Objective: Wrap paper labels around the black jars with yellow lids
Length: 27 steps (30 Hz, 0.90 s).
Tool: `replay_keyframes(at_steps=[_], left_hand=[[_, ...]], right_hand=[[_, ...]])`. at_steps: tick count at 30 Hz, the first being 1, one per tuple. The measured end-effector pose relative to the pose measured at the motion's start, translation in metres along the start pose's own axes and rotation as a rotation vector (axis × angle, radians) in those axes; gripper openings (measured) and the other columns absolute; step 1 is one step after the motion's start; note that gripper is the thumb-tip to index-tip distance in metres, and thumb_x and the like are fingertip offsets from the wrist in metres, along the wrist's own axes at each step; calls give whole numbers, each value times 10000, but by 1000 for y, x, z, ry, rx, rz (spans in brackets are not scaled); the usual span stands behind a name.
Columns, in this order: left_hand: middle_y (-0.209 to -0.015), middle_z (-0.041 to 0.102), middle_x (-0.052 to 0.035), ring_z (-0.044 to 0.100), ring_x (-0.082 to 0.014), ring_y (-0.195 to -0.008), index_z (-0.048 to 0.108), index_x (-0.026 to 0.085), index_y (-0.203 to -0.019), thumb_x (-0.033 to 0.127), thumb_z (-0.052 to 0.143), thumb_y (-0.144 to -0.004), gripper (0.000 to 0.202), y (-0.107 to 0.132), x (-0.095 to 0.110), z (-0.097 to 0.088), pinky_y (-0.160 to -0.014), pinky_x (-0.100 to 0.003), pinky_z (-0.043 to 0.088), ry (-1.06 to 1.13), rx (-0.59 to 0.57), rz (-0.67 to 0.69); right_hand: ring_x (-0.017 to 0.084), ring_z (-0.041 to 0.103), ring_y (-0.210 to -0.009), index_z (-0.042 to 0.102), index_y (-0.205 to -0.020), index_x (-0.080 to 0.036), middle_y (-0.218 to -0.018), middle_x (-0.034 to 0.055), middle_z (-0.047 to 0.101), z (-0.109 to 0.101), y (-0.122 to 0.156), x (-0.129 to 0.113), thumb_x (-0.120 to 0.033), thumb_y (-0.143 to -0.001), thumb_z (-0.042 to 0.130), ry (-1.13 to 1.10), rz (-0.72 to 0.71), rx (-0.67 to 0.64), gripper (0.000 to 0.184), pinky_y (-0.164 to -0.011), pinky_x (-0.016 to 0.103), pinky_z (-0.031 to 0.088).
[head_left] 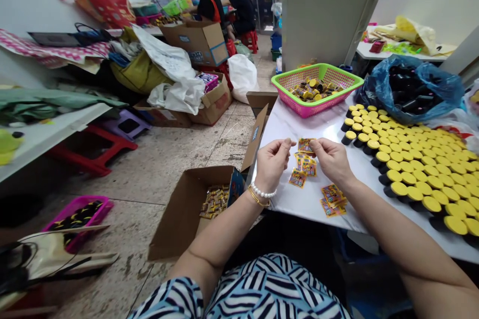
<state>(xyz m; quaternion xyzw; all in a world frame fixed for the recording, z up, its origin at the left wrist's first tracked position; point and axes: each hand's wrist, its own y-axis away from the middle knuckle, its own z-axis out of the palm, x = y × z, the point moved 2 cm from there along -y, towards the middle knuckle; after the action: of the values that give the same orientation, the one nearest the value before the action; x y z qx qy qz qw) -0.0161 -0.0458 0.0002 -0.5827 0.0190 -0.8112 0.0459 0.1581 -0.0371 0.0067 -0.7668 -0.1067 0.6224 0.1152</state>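
Over the white table's front-left part, my right hand (332, 159) pinches a small printed sticker sheet (306, 145), orange and purple, between thumb and fingers. Close by on the left, my left hand (274, 160) is closed with thumb and fingertips pressed together; whatever it may hold is too small to make out. Below the hands lie several loose sticker sheets (307, 165) on the tabletop. Another small pile of sticker sheets (333, 200) rests nearer the front edge. Rows of black cylinders with yellow lids (422, 167) stand upright to the right of my right hand.
A green-rimmed pink basket (310, 108) of yellow-and-black pieces stands at the table's back. Behind the cylinders sits a blue plastic bag (392, 104) of black parts. An open cardboard box (172, 224) with wrapped pieces is left of the table. Two people work farther back.
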Motion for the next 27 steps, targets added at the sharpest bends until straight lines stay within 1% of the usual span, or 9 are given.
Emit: replay_keyframes(at_steps=[3,6,8,13,15,17,23,25,27], left_hand=[[-608,483,30,370,-40,-479,815,126,-936,568,781,-849,452,3,2,0,-428,-193,256,-47,-27,37],[-643,525,13,397,-47,-509,821,128,-963,549,781,-853,438,6,4,-1,-448,-200,273,-105,-14,78],[-653,540,9,405,-50,-517,816,125,-957,554,788,-839,446,5,3,-2,-453,-203,278,-114,-13,65],[-609,513,36,389,-41,-482,753,130,-872,535,868,-741,441,-3,-1,-3,-444,-190,262,-7,-71,-110],[-589,498,44,386,-39,-473,711,137,-813,511,904,-694,438,-6,-3,-3,-439,-183,241,61,-68,-192],[-583,499,40,386,-39,-477,685,136,-769,501,916,-675,442,-6,-3,-4,-440,-181,222,96,-63,-225],[-556,456,47,319,-28,-479,722,110,-765,514,851,-775,424,-4,-7,-4,-449,-195,205,32,-140,-166],[-599,495,40,358,-34,-505,756,109,-869,484,865,-769,403,-5,-7,-5,-454,-190,238,-5,-109,-126],[-690,562,29,421,-41,-538,749,136,-1000,440,896,-737,427,-5,-4,-7,-457,-182,274,18,-15,-64]], right_hand=[[138,489,-629,661,-699,-194,-644,-12,560,1,0,4,-629,-938,638,38,-35,-1,497,-613,286,397],[134,467,-625,663,-709,-194,-638,-18,533,2,1,6,-566,-964,626,81,-58,10,452,-603,283,381],[137,469,-634,672,-721,-196,-648,-15,541,2,1,7,-529,-961,640,90,-67,6,412,-601,281,382],[158,557,-711,717,-775,-202,-735,10,642,3,3,7,-448,-949,681,74,-109,-13,303,-666,290,442],[163,585,-734,737,-812,-205,-771,16,673,3,3,8,-428,-955,679,73,-118,-13,271,-692,296,462],[163,596,-736,747,-829,-207,-783,18,685,2,3,9,-417,-961,673,85,-128,-3,260,-703,302,473],[175,646,-767,771,-851,-207,-821,29,727,6,3,9,-373,-927,702,136,-144,-22,194,-758,323,507],[177,654,-775,774,-855,-204,-831,33,740,6,3,10,-367,-912,713,130,-129,-27,184,-774,328,515],[176,651,-774,772,-854,-201,-832,33,746,6,2,11,-377,-898,723,98,-94,-16,188,-766,325,518]])
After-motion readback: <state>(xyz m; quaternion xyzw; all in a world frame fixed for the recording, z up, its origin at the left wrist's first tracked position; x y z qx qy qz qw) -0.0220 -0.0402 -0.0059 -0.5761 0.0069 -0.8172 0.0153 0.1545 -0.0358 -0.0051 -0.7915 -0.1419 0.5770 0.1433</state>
